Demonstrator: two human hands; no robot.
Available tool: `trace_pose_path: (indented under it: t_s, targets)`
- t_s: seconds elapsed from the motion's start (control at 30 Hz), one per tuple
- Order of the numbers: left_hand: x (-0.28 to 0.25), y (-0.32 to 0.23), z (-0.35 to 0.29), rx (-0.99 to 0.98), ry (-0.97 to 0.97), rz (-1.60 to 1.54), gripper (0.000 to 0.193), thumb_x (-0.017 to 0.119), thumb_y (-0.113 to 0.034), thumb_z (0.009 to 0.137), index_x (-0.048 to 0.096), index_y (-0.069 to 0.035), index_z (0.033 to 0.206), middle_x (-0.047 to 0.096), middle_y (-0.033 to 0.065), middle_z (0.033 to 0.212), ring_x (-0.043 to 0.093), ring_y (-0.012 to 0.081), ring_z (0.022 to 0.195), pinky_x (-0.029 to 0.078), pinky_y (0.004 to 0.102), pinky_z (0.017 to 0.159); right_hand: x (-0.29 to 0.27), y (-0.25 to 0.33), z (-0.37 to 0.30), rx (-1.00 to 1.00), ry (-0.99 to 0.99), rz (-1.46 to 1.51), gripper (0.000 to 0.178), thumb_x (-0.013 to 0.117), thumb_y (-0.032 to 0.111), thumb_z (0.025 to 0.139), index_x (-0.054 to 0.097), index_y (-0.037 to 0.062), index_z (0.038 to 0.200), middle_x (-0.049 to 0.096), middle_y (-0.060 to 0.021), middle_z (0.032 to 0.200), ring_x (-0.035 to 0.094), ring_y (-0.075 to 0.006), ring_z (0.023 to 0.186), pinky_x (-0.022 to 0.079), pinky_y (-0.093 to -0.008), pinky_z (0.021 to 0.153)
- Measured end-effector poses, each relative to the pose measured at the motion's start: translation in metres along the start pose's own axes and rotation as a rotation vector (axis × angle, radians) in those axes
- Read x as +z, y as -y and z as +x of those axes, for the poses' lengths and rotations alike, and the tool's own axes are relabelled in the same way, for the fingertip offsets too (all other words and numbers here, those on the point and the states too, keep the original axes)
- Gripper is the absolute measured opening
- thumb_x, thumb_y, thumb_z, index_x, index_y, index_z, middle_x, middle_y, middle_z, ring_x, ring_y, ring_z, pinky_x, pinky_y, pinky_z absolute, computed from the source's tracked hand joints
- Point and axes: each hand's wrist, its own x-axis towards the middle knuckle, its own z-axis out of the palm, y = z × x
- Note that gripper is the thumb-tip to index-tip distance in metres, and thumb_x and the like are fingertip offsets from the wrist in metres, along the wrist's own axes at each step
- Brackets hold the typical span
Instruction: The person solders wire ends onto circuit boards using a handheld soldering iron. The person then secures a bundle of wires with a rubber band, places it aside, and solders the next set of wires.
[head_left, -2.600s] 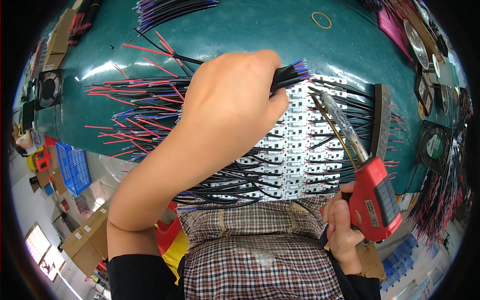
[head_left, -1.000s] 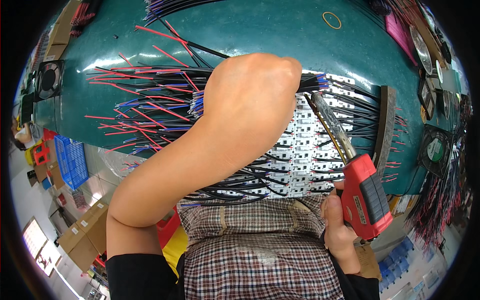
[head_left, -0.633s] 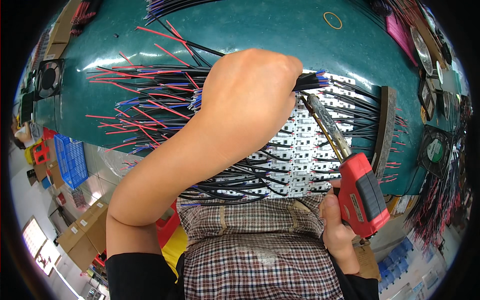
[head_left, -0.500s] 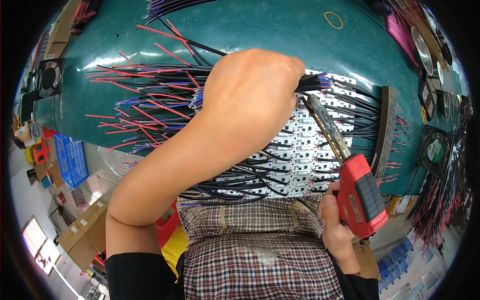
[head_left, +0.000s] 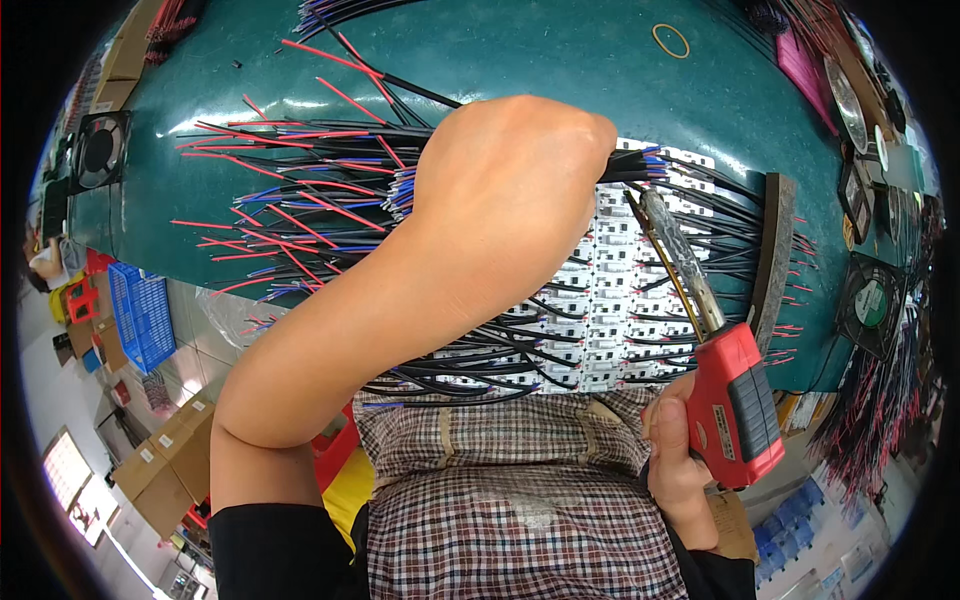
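Observation:
My left hand (head_left: 515, 165) reaches across the white circuit board panel (head_left: 605, 265), closed round a bundle of black cables (head_left: 632, 165). Blue and red wire ends poke out on its right side; my hand hides the middle of the bundle. In my right hand (head_left: 680, 455) is a red and black soldering gun (head_left: 738, 405), gripped by its handle. Its long metal tip and thin solder feed tube point up and left, ending just below the wire ends, apart from them. Rows of black cables come off both sides of the panel.
Many loose stripped cables (head_left: 300, 190) fan out left on the green table (head_left: 480, 60). A dark bar (head_left: 772, 250) lies across the cables at right. Small fans (head_left: 100, 152) stand at both sides, and a rubber band (head_left: 670, 41) lies at the back.
The soldering gun has moved right and slightly down, its tip drawing away from the wire ends. My left hand, with the cable bundle, has shifted slightly right.

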Motion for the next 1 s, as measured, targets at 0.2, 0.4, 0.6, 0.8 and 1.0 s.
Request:
trace_pose_path:
  t_s: [0.2,0.4,0.6,0.8,1.0]
  targets:
    - [-0.001,0.001,0.0,0.012,-0.016,-0.055,0.017,0.074,-0.014,0.082,0.066,-0.001,0.087,0.068,0.0171,0.076,0.067,0.0383,0.075,0.052,0.0469,0.07,0.0,-0.001,0.0,0.058,-0.062,0.128,0.014,0.063,0.01,0.099,0.053,0.0008,0.099,0.051,-0.0039,0.073,0.044,-0.008,0.051,0.039,-0.0244,0.047]
    - [-0.011,0.001,0.002,-0.086,0.03,-0.181,0.021,0.07,-0.018,0.09,0.063,0.001,0.095,0.067,0.0202,0.075,0.065,0.0417,0.073,0.05,0.0472,0.068,0.003,0.001,0.001,0.045,-0.112,0.249,0.013,0.061,0.007,0.099,0.052,-0.0024,0.1,0.051,-0.0049,0.073,0.04,-0.0077,0.047,0.039,-0.0243,0.047]
    - [-0.015,-0.005,-0.003,-0.024,-0.096,-0.072,0.022,0.068,-0.02,0.095,0.062,0.001,0.097,0.065,0.021,0.078,0.065,0.0421,0.075,0.049,0.0465,0.067,-0.002,-0.001,-0.002,0.023,-0.085,0.243,0.008,0.056,0.003,0.098,0.051,-0.0031,0.102,0.052,-0.0069,0.077,0.041,-0.0078,0.048,0.039,-0.0245,0.047]
    - [-0.024,-0.012,-0.008,0.053,-0.288,-0.1,0.018,0.071,-0.013,0.091,0.062,-0.001,0.101,0.065,0.0176,0.079,0.064,0.0374,0.071,0.049,0.0428,0.065,-0.012,-0.009,-0.006,-0.043,-0.019,0.201,0.01,0.056,0.003,0.098,0.05,-0.0025,0.104,0.049,-0.0062,0.075,0.039,-0.0078,0.049,0.038,-0.024,0.046]
    - [-0.013,-0.002,-0.012,0.049,-0.062,-0.112,0.018,0.074,-0.015,0.085,0.065,0.0,0.09,0.065,0.0176,0.072,0.064,0.037,0.068,0.049,0.0436,0.063,-0.015,-0.008,-0.015,-0.003,0.067,0.058,0.015,0.057,0.006,0.1,0.051,-0.0005,0.111,0.05,-0.0046,0.075,0.04,-0.0071,0.051,0.038,-0.0246,0.048]
